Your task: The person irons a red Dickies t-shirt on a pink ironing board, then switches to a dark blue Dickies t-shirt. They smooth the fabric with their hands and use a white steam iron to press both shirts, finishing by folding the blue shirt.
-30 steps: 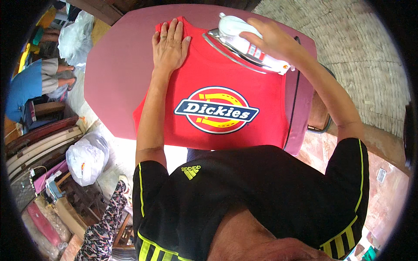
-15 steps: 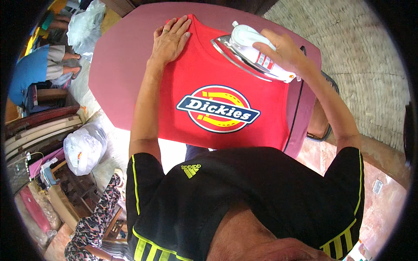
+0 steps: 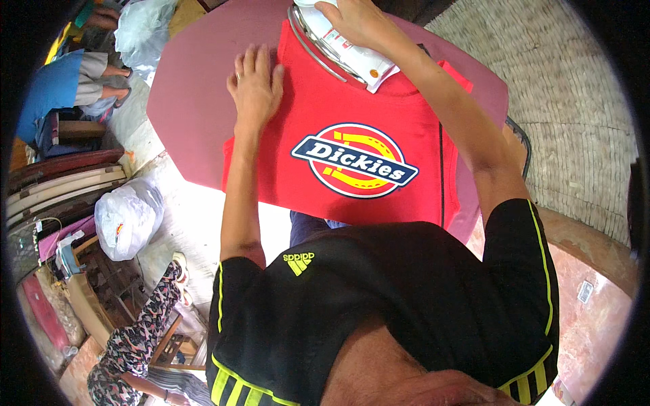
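A red sleeveless shirt (image 3: 325,101) with a round logo print lies spread on a maroon table (image 3: 203,88). My right hand (image 3: 362,24) is closed round the handle of a white clothes iron (image 3: 345,51), partly cut off by the upper picture edge. The iron is over the shirt's far part, near the neckline; whether its soleplate touches the cloth I cannot tell. My left hand (image 3: 257,88) is at the shirt's left edge, palm down, fingers stretched and apart, holding nothing. A dark cord (image 3: 441,169) runs along the shirt's right side.
Stuffed plastic bags (image 3: 128,220) sit on the floor at left, near stacked boards (image 3: 68,183). A person in blue (image 3: 57,91) is at the far left. Another in patterned trousers (image 3: 128,352) sits at lower left. A woven mat (image 3: 562,101) covers the floor at right.
My right hand has carried the iron left and farther away, toward the far edge. My left hand has slid down nearer to me. The shirt's sides now spread out wider.
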A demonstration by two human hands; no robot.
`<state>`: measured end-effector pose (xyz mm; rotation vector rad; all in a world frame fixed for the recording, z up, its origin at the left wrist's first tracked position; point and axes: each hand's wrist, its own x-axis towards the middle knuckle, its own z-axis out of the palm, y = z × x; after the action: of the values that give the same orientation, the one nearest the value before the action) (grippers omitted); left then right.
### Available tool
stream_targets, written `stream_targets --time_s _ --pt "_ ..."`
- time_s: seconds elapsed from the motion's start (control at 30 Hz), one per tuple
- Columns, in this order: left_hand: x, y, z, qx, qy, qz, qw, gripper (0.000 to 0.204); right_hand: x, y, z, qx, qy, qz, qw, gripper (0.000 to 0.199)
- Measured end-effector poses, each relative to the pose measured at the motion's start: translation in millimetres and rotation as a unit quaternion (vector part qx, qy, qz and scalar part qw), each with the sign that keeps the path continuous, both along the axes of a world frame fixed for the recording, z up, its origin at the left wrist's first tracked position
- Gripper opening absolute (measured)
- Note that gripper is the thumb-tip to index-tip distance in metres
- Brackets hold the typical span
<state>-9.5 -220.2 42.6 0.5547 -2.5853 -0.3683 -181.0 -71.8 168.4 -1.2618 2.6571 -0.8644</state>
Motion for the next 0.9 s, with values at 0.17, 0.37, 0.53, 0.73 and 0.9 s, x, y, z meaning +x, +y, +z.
stream_targets --time_s 0.17,0.37,0.53,0.73,0.9 --pt "37 7 -10 -0.045 -0.074 0.045 0.995 0.052 -3 1 -29 -0.062 0.026 0.028 0.997 0.044" --pt "31 3 -8 -0.047 -0.045 0.045 0.997 0.051 -14 -17 -6 -0.005 -0.035 -0.021 0.999 0.042" --pt "34 3 -9 -0.048 -0.061 0.061 0.995 0.051 -13 26 -11 0.003 0.021 0.021 1.000 0.041" --pt "39 4 -6 -0.037 -0.043 0.046 0.997 0.050 -16 -2 -8 -0.001 0.089 0.124 0.988 0.040" --pt "108 21 23 0.030 -0.089 0.139 0.986 0.044 -24 -39 9 0.055 0.026 0.149 0.987 0.038"
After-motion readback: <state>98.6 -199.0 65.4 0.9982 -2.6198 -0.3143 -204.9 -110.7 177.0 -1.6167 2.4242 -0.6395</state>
